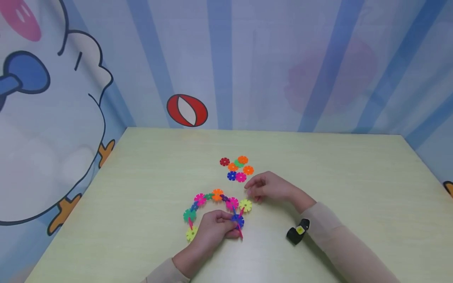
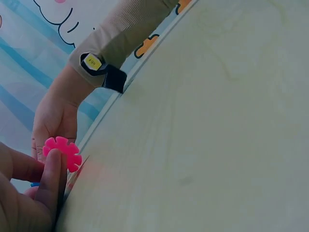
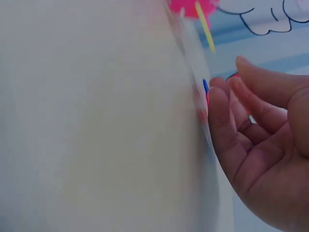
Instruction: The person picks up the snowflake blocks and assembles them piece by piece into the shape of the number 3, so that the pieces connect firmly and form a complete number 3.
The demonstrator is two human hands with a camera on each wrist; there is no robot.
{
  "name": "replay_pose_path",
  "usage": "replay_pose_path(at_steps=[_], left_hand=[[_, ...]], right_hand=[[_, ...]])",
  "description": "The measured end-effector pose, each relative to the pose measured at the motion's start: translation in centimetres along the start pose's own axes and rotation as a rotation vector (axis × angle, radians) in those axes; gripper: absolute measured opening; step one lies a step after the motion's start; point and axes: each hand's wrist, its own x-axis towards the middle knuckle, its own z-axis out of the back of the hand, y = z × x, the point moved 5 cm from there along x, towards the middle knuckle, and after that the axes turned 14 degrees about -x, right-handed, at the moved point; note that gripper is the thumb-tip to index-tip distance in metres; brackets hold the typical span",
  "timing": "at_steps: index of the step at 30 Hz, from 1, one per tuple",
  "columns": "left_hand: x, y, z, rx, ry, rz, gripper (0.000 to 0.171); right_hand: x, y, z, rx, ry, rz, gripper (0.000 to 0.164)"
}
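Note:
A curved chain of coloured notched snowflake discs (image 1: 217,194) lies on the table, with pink, orange, green, purple and yellow pieces slotted together. My left hand (image 1: 213,228) pinches its right end at a blue disc (image 1: 238,221), and covers part of the chain's near side. In the left wrist view a pink disc (image 2: 71,153) shows at the thumb. Beside that end sits a yellow disc (image 1: 245,205), seen edge-on in the right wrist view. To the right, my right hand (image 1: 271,187) hovers with loosely bent fingers, thumb and fingertips apart, nothing between them.
Several loose discs lie beyond the chain, among them a dark red disc (image 1: 224,161), an orange disc (image 1: 248,170) and a pink disc (image 1: 241,177). A black strap device (image 1: 296,233) is on the right wrist. The table (image 1: 354,177) meets a printed wall cloth (image 1: 269,70) at the back.

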Motion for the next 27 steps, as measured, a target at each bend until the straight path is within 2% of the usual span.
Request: replay_pose_path(at_steps=[6, 11, 19, 27], left_hand=[[0.0, 0.0, 0.0, -0.005, 0.001, 0.001, 0.02], [0.0, 0.0, 0.1, 0.006, 0.0, 0.001, 0.021], [0.1, 0.2, 0.2, 0.013, -0.002, 0.0, 0.024], [0.0, -0.1, 0.2, 0.019, 0.007, -0.003, 0.023]], right_hand=[[1.3, 0.1, 2.6, -0.096, -0.096, -0.011, 0.026], [2.6, 0.0, 3.8, -0.176, -0.153, -0.025, 0.031], [4.7, -0.6, 4.3, -0.267, -0.189, -0.07, 0.035], [5.1, -0.3, 4.3, -0.346, -0.182, -0.082, 0.04]])
